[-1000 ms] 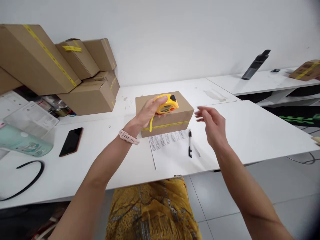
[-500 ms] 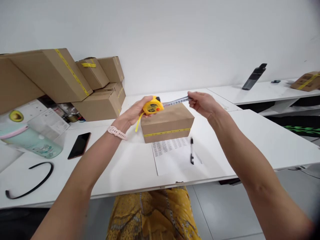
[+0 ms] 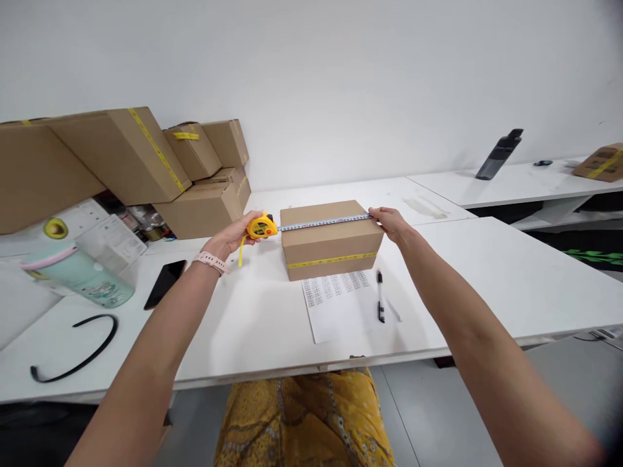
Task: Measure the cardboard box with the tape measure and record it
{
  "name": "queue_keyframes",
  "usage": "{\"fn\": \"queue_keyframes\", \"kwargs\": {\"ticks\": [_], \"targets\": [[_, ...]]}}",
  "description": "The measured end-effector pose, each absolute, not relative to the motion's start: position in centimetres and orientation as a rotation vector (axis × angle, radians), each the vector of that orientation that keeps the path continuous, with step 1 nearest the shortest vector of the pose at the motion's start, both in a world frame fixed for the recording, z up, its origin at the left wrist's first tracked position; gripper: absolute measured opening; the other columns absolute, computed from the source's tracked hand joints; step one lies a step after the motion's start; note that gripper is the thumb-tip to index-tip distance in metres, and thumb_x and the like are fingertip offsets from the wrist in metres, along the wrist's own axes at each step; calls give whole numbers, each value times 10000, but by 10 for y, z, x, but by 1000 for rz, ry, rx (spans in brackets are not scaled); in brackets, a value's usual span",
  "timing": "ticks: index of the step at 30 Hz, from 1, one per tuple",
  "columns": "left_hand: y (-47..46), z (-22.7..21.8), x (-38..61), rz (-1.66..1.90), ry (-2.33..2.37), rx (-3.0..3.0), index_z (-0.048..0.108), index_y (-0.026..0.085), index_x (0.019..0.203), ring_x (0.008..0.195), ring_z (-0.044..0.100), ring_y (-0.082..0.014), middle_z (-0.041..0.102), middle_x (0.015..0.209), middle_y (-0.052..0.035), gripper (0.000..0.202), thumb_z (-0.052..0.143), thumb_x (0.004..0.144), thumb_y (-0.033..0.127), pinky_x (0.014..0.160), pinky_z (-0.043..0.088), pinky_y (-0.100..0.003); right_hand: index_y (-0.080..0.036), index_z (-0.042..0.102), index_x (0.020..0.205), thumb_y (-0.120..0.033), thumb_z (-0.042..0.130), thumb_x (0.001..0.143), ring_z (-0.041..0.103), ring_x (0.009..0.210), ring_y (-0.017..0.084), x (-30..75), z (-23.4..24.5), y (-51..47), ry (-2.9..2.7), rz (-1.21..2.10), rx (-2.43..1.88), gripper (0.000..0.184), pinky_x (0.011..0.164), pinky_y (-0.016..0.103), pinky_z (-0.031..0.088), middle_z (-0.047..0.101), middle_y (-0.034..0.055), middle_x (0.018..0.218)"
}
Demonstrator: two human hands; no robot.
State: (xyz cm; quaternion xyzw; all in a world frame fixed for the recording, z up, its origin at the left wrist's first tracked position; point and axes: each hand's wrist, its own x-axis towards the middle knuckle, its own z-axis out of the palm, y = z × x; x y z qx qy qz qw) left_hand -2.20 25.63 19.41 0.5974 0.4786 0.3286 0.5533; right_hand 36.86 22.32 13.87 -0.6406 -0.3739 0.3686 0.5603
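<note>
A small cardboard box [image 3: 331, 250] with a yellow tape band sits on the white table [image 3: 487, 272]. My left hand [image 3: 233, 235] grips a yellow tape measure [image 3: 261, 227] at the box's left top edge. Its blade [image 3: 324, 223] runs across the top of the box. My right hand [image 3: 389, 224] pinches the blade's end at the box's right edge. In front of the box lie a printed sheet [image 3: 341, 301] and a black pen [image 3: 380, 295].
Several cardboard boxes [image 3: 141, 162] are stacked at the back left. A black phone [image 3: 164, 283], a mint bottle [image 3: 73, 275] and a black strap [image 3: 73, 347] lie on the left. A dark bottle [image 3: 499, 154] and another box [image 3: 601, 162] rest on the far right table.
My right hand took the blade's end and pulled it out to the right. Both hands lowered, so the blade now lies across the box top.
</note>
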Motion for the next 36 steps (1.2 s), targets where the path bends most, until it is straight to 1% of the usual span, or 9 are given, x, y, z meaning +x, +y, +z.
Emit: {"fn": "queue_keyframes", "kwargs": {"ticks": [4, 8, 15, 20, 24, 27, 30, 33, 36], "targets": [[260, 189, -18, 760, 1110, 1400, 663, 149, 999, 575, 594, -116, 717, 852, -69, 449, 728, 767, 528, 471, 412, -201, -177, 584, 751, -239, 808, 731, 523, 651, 108, 363, 138, 233, -880, 805, -1538, 233, 609, 254, 423, 605, -10, 731], [262, 187, -17, 757, 1090, 1387, 659, 165, 1003, 571, 594, -122, 706, 829, -64, 419, 712, 782, 516, 463, 399, -210, -180, 580, 733, -237, 801, 726, 514, 657, 115, 361, 134, 236, -862, 728, -1582, 228, 606, 266, 412, 603, -1, 730], [264, 181, -18, 746, 1071, 1394, 668, 170, 960, 543, 568, -114, 701, 814, -66, 388, 680, 809, 527, 422, 342, -206, -204, 526, 612, -409, 813, 746, 481, 627, 146, 366, 127, 235, -906, 586, -1784, 377, 558, 311, 363, 569, 24, 647], [247, 195, -22, 790, 1049, 1466, 707, 158, 1020, 610, 591, -110, 729, 924, -86, 407, 722, 803, 501, 486, 438, -204, -190, 534, 603, -334, 779, 812, 493, 615, 130, 373, 146, 237, -987, 545, -1758, 353, 580, 298, 383, 585, 30, 641], [179, 192, -13, 505, 776, 1566, 711, 129, 1061, 723, 678, -174, 710, 1067, -149, 473, 709, 833, 544, 531, 545, -252, -175, 563, 649, -331, 749, 856, 540, 676, 118, 369, 174, 239, -1029, 544, -1489, 319, 670, 273, 453, 635, 42, 706], [110, 164, 16, 351, 575, 1291, 592, 190, 1150, 771, 737, -223, 652, 1140, -125, 541, 772, 786, 547, 488, 556, -253, -175, 606, 691, -380, 750, 849, 521, 725, 126, 351, 185, 243, -1309, 604, -1442, 296, 700, 270, 437, 641, 35, 743], [60, 134, 58, 439, 533, 993, 471, 221, 1083, 744, 746, -205, 610, 1148, -89, 594, 830, 723, 528, 516, 585, -265, -196, 622, 747, -437, 709, 865, 490, 724, 140, 329, 185, 254, -1667, 698, -1501, 283, 677, 285, 401, 616, 18, 743], [50, 127, 94, 616, 577, 903, 453, 225, 1052, 715, 739, -194, 592, 1092, -62, 620, 841, 691, 546, 485, 579, -260, -207, 605, 771, -452, 683, 867, 466, 701, 139, 313, 182, 274, -1786, 714, -1572, 274, 663, 296, 378, 589, 3, 739], [66, 143, 112, 722, 627, 927, 493, 211, 1014, 671, 722, -182, 594, 978, -41, 566, 808, 701, 562, 457, 557, -247, -202, 592, 762, -417, 696, 845, 442, 684, 135, 305, 178, 298, -1695, 712, -1612, 253, 660, 301, 366, 561, -7, 713]]}}
